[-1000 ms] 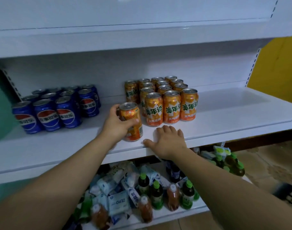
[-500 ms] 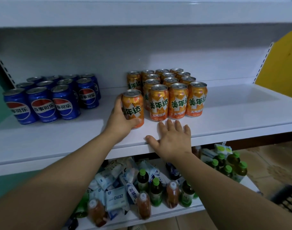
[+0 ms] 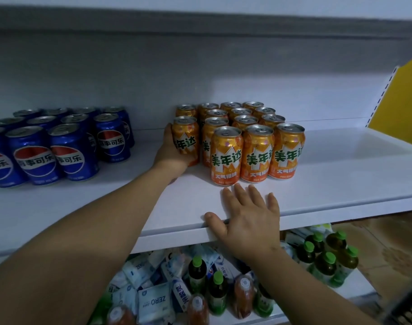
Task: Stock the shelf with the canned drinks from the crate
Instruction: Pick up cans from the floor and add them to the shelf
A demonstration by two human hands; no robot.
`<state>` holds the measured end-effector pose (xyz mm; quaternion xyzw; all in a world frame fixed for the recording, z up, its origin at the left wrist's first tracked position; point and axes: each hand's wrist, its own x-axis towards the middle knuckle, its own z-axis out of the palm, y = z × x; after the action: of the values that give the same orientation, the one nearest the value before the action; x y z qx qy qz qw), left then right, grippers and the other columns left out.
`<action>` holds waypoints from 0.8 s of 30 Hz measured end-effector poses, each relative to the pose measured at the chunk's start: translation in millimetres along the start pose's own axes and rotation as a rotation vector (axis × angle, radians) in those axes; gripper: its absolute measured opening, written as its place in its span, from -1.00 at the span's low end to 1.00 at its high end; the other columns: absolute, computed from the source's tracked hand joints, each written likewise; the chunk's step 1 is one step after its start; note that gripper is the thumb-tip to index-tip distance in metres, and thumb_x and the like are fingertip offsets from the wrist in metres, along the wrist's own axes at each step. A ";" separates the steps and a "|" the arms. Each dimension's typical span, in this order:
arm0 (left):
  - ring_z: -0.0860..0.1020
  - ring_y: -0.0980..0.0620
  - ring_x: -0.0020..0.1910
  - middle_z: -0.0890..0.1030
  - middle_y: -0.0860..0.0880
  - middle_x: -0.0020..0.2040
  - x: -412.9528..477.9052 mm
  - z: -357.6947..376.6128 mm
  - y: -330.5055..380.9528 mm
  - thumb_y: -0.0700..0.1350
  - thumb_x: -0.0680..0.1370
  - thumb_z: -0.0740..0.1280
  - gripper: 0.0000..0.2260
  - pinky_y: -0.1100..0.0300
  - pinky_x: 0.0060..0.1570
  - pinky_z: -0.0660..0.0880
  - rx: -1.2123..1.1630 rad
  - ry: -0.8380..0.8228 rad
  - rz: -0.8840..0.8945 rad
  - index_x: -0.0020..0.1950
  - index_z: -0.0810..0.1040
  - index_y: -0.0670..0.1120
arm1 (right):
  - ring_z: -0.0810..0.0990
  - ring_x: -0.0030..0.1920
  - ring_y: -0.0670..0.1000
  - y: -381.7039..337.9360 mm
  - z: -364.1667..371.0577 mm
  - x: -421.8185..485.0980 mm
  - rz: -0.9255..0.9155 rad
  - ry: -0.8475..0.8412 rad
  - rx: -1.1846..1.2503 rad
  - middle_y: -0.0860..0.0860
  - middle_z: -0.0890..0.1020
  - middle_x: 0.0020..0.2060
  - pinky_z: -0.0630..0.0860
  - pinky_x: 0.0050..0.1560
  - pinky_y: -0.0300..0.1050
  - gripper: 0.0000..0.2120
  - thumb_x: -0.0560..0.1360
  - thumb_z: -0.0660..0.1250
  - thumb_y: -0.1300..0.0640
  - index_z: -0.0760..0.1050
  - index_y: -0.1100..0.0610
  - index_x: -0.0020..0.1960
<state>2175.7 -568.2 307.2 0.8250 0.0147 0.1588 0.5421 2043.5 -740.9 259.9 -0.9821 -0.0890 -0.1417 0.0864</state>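
Note:
My left hand (image 3: 170, 153) is wrapped around an orange can (image 3: 185, 137) that stands upright on the white shelf (image 3: 341, 174), at the left side of a block of several orange cans (image 3: 256, 151). The held can sits in the second row, beside its neighbours. My right hand (image 3: 249, 216) lies flat and open on the shelf's front edge, just in front of the orange block, holding nothing. A group of several blue cola cans (image 3: 48, 146) stands at the left of the same shelf.
Bare shelf surface stretches to the right of the orange cans. The lower shelf holds green-capped bottles (image 3: 322, 256), orange drink bottles and white packets (image 3: 153, 301). A dark crate corner (image 3: 409, 310) shows at bottom right. A yellow wall (image 3: 399, 106) is at the right.
My left hand has pushed the orange can back and to the right, from the shelf's front into the second row of the block. The right hand has stayed on the shelf edge.

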 end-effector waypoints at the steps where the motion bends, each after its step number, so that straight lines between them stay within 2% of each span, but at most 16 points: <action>1: 0.51 -0.03 0.16 0.53 0.07 0.20 1.7 0.8 -4.0 -0.01 0.31 0.56 -0.19 -0.05 0.21 0.46 -0.007 -0.018 -0.005 0.43 0.18 0.16 | 0.38 0.41 0.18 0.8 2.4 0.8 -0.003 0.025 -0.001 0.05 0.48 0.38 0.21 0.33 0.36 -0.23 0.46 -0.14 -0.42 0.45 0.02 0.38; 6: 0.53 -0.06 0.18 0.56 0.02 0.25 7.7 3.1 -17.5 0.12 0.28 0.52 -0.28 -0.01 0.20 0.49 0.126 -0.019 -0.022 0.38 0.35 0.07 | 0.53 0.28 0.19 3.1 9.0 1.5 0.003 0.108 -0.012 0.08 0.59 0.25 0.36 0.24 0.36 -0.30 0.48 -0.05 -0.39 0.57 0.05 0.26; 10: 0.52 -0.07 0.17 0.55 0.00 0.25 12.8 6.6 -16.0 0.08 0.38 0.50 -0.37 0.13 0.07 0.43 0.209 -0.002 -0.023 0.38 0.35 0.03 | 0.55 0.26 0.20 1.0 11.4 1.5 0.009 0.130 -0.010 0.08 0.61 0.22 0.38 0.21 0.37 -0.31 0.49 -0.05 -0.38 0.59 0.04 0.23; 13: 0.52 -0.13 0.16 0.55 -0.05 0.25 19.1 9.9 -12.9 0.11 0.41 0.44 -0.42 0.14 0.02 0.40 0.271 0.030 -0.038 0.36 0.34 0.02 | 0.57 0.24 0.19 0.5 11.8 2.0 0.007 0.147 -0.018 0.07 0.63 0.20 0.40 0.18 0.37 -0.32 0.49 -0.04 -0.38 0.60 0.04 0.22; 19: 0.47 -0.19 0.26 0.49 -0.13 0.34 27.7 13.6 -8.3 0.07 0.47 0.40 -0.42 0.04 0.22 0.39 0.337 0.007 -0.028 0.42 0.28 -0.02 | 0.58 0.22 0.20 1.3 12.3 1.2 0.001 0.186 -0.022 0.08 0.64 0.18 0.42 0.16 0.38 -0.33 0.48 -0.01 -0.38 0.62 0.04 0.20; 24: 0.46 -0.22 0.27 0.48 -0.18 0.34 31.9 14.8 -7.7 0.05 0.48 0.40 -0.41 0.02 0.24 0.38 0.353 0.000 -0.036 0.42 0.26 -0.06 | 0.57 0.23 0.19 3.0 15.4 1.9 -0.001 0.200 -0.036 0.07 0.63 0.20 0.42 0.17 0.37 -0.33 0.48 0.00 -0.38 0.61 0.03 0.21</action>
<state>2211.3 -571.9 302.8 0.9071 0.0570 0.1440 0.3915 2049.9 -740.5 245.5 -0.9644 -0.0777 -0.2406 0.0771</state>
